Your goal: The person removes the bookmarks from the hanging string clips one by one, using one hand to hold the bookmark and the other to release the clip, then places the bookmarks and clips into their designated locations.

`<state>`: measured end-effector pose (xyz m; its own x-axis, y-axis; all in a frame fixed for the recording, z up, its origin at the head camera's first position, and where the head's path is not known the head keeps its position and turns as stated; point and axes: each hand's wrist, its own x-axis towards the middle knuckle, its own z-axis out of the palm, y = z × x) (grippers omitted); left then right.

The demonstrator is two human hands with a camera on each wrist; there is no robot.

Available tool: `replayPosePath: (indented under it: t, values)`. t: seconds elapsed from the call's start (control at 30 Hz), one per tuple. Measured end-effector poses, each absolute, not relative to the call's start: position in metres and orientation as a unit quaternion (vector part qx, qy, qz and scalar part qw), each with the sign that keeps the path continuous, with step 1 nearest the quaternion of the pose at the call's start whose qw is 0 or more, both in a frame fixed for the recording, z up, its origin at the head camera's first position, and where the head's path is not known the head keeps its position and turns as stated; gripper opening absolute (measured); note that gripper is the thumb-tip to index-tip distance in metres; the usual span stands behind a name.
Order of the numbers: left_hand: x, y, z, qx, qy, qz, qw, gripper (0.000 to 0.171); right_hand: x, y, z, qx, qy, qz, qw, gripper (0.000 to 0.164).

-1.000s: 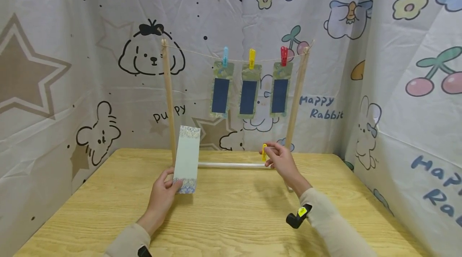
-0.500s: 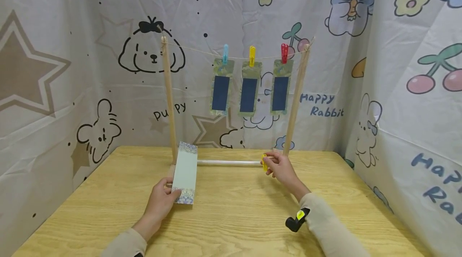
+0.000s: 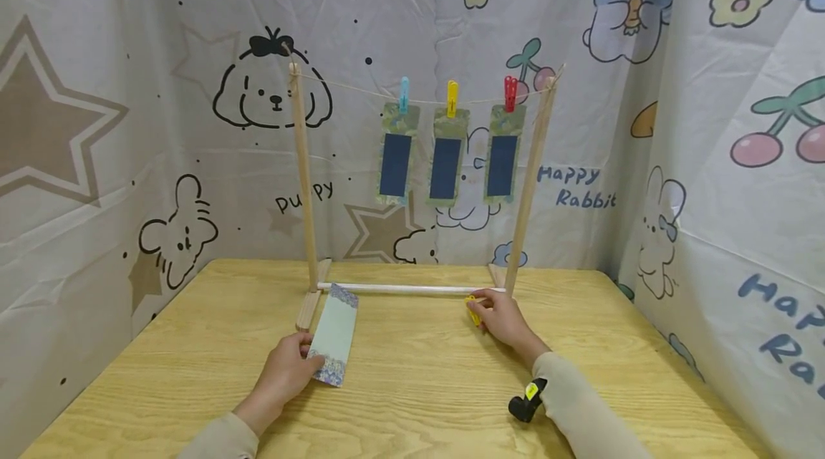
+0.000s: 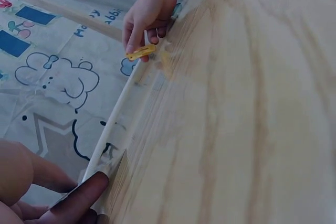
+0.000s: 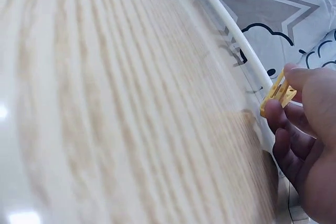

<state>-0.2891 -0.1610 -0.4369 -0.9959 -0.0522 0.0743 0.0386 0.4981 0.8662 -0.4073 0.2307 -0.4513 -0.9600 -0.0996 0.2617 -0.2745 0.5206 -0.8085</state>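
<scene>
My left hand (image 3: pixel 283 371) pinches the lower left edge of a pale green card (image 3: pixel 336 330) with flowered bands at both ends. The card leans at a slant, low over the table. At the right, my right hand (image 3: pixel 505 319) pinches a yellow clothespin (image 3: pixel 473 311) between thumb and fingers. The right wrist view shows the clothespin (image 5: pixel 278 95) close to the white rod, just over the table. Three dark blue cards with green ends hang from a string by a light blue clothespin (image 3: pixel 404 95), a yellow one (image 3: pixel 452 99) and a red one (image 3: pixel 510 94).
The string runs between two wooden posts, the left post (image 3: pixel 305 180) and the right post (image 3: pixel 531 187). A white rod (image 3: pixel 412 289) joins them low down at the back of the wooden table (image 3: pixel 412 402). A printed curtain (image 3: pixel 258 158) hangs behind.
My left hand has lowered the green card towards the table and tilted its top away to the right. My right hand has come down with the yellow clothespin. The hanging cards stay put.
</scene>
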Motion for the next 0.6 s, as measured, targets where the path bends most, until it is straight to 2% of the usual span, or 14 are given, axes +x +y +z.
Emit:
replayPosePath:
  t: [0.2, 0.43, 0.6]
  values:
    - [-0.2857, -0.1614, -0.4357, 0.004, -0.884, -0.463, 0.061, 0.049, -0.4089, 0.2272, -0.4557, 0.114, -0.888, 0.435, 0.099, 0.036]
    - [-0.2845, -0.1609, -0.4325, -0.019, -0.908, -0.411, 0.082, 0.058, -0.4086, 0.227, -0.4544, 0.117, -0.914, 0.361, 0.145, 0.033]
    - [-0.2831, -0.1618, -0.4302, -0.036, -0.92, -0.377, 0.099, 0.061, -0.4092, 0.2271, -0.4545, 0.135, -0.923, 0.328, 0.149, 0.031]
